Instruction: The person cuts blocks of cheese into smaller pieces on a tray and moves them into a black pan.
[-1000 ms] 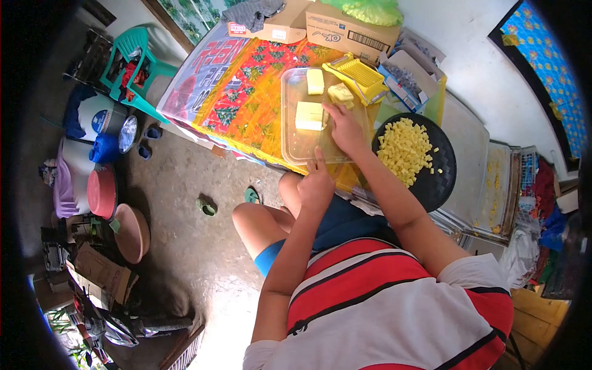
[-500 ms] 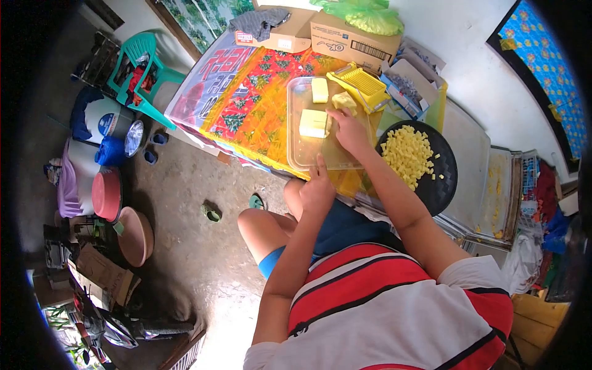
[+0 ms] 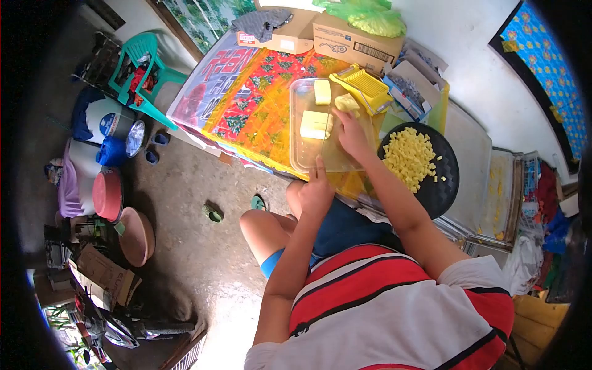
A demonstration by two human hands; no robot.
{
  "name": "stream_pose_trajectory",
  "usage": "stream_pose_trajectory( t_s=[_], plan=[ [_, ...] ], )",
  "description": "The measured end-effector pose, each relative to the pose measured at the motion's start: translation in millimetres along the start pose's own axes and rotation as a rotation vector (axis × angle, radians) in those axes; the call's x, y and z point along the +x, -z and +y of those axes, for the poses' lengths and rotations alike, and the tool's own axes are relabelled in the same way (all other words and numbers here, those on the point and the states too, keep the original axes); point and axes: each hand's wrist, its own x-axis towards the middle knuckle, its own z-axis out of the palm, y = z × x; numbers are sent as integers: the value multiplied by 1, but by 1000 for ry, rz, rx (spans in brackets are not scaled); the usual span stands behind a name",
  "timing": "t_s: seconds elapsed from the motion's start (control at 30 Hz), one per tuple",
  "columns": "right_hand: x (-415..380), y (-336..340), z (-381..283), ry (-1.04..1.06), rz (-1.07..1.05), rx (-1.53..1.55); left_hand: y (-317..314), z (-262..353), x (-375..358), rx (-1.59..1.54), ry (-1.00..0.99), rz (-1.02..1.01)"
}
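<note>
Three pale yellow blocks, one clear tray, one dark pan of cubes; entries run largest to smallest.
Worktop [image 3: 246, 98]: covered by a red and orange patterned cloth, probably to keep the surface clean; beside it a printed sheet with large red letters, not legible from this angle.
Cardboard boxes [image 3: 354, 37]: stand at the far edge, out of the working area; one side carries a barcode and a logo that may read "OK", uncertain.
Round dark pan [image 3: 441, 191]: sits just right of the tray, within easy reach; holds a heap of small yellow cubes [image 3: 408, 155].
Clear plastic tray [image 3: 305, 154]: lies flat on the cloth in front of the person, serving as a base for the blocks.
Yellow grid cutter [image 3: 364, 86]: rests on the tray's far right corner, tilted.
Right hand [image 3: 351, 132]: fingers pressed together and reaching forward, tips touching a yellow block [image 3: 346, 102] near the cutter.
Left hand [image 3: 316, 191]: loosely curled, index finger raised against the tray's near edge, likely steadying it.
Remaining blocks [image 3: 315, 124]: two lie apart inside the tray.
</note>
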Motion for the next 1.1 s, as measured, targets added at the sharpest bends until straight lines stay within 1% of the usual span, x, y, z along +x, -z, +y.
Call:
stream_pose_trajectory(
  t_s=[0.03,0.1,0.2,0.3,0.4,0.5,0.6,0.83,1.03,1.1],
  plan=[
    [-2,-9,7,-77,28,117,1,-1,1,-12,7,22],
    [-7,-18,10,-236,79,350,9,-2,2,-10,20,-25],
    [-5,-16,-1,-674,-3,824,17,0,3,-37,35,-50],
    [2,-6,-7,-787,-148,1011,21,0,4,-85,53,-51],
    [8,-8,-6,-819,-231,1022,22,-2,5,-148,68,-41],
    [12,-14,-14,-844,-303,1119,20,-6,5,-230,74,-8],
    [17,-14,-27,-875,-317,1248,17,-10,6,-271,80,-12],
    [21,-23,-22,-890,-263,1093,15,-7,4,-103,82,-65],
    [23,-24,-25,-899,-245,1042,19,-3,3,-33,65,-35],
    [23,-26,-26,-908,-232,1044,14,-4,2,-38,45,10]
  ],
)
